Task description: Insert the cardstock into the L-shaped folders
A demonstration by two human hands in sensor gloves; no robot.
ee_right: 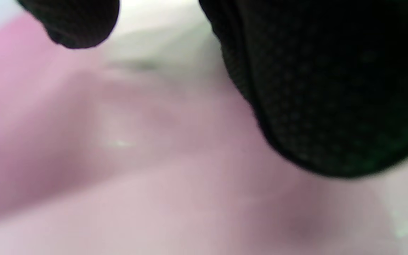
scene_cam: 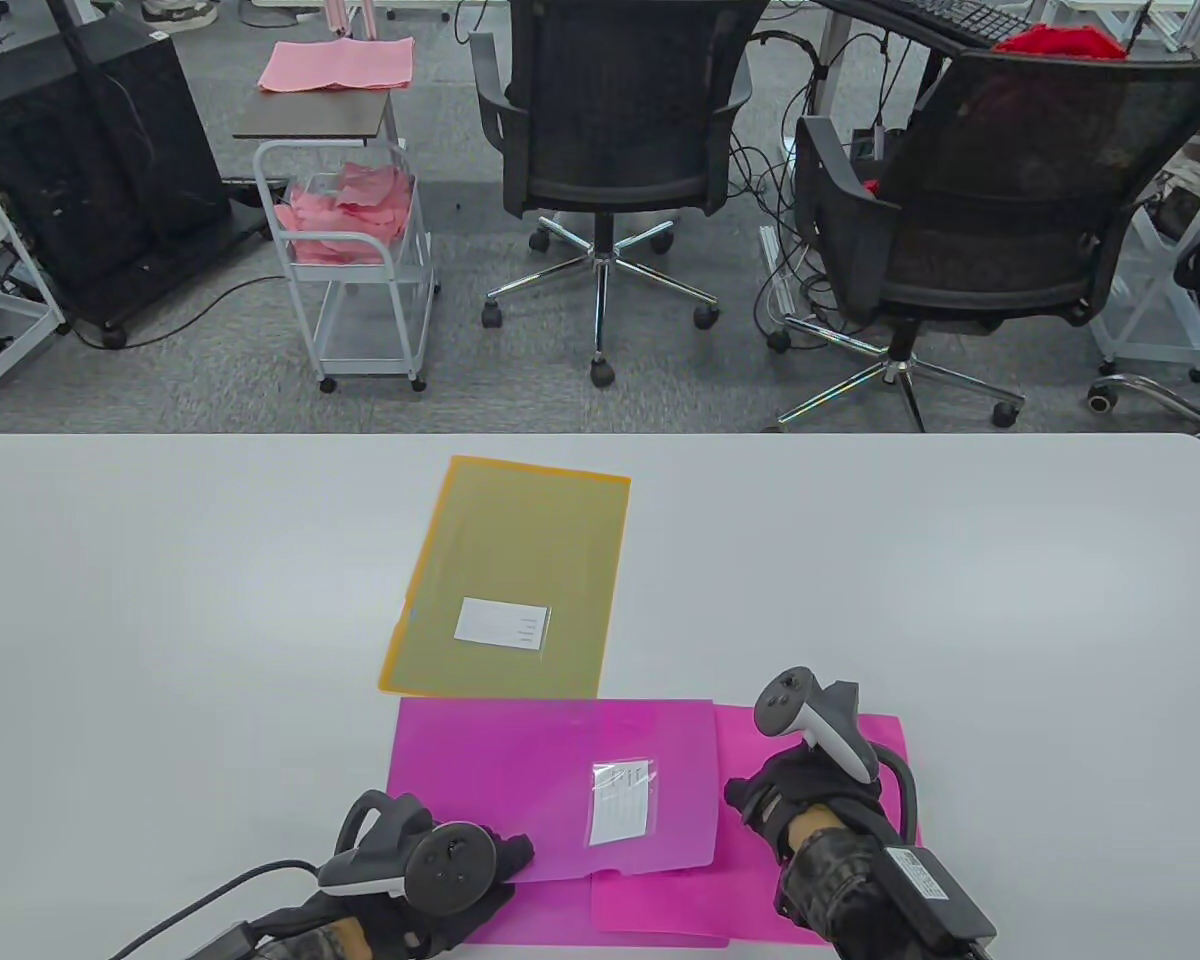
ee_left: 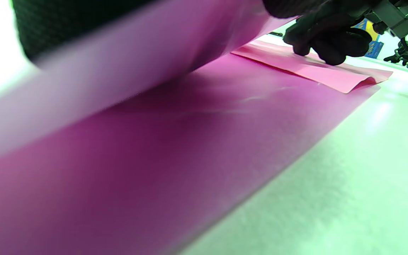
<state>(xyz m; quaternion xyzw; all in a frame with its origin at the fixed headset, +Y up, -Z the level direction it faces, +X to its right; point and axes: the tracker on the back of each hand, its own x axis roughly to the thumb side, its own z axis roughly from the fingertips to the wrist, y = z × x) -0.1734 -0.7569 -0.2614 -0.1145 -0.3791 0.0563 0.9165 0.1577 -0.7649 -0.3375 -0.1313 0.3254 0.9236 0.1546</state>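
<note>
1. Because the left hand (scene_cam: 460, 870) lifts the near corner of the magenta folder (scene_cam: 550, 780), its top leaf stands off the lower one and leaves a mouth open towards the person; the left wrist view shows that raised leaf slanting up over the flat one.
2. While that mouth is held open, the pink cardstock (scene_cam: 750, 890) lies partly under the folder's right and near edges, so it looks about halfway in, I'd judge.
3. On the cardstock's right part rests the right hand (scene_cam: 790, 790), fingers curled down onto the sheet; the left wrist view shows the fingertips (ee_left: 326, 53) touching it where it ripples. Whether the hand pinches the sheet or only presses it, I cannot tell.
4. Both wrists come in low from the near edge, with the left hand's fingers tucked at the folder's corner, apparently gripping the leaf.
5. Further back on the table (scene_cam: 960, 560), the yellow folder (scene_cam: 520, 580) lies flat, its near edge touching the magenta one, likely waiting its turn.
</note>
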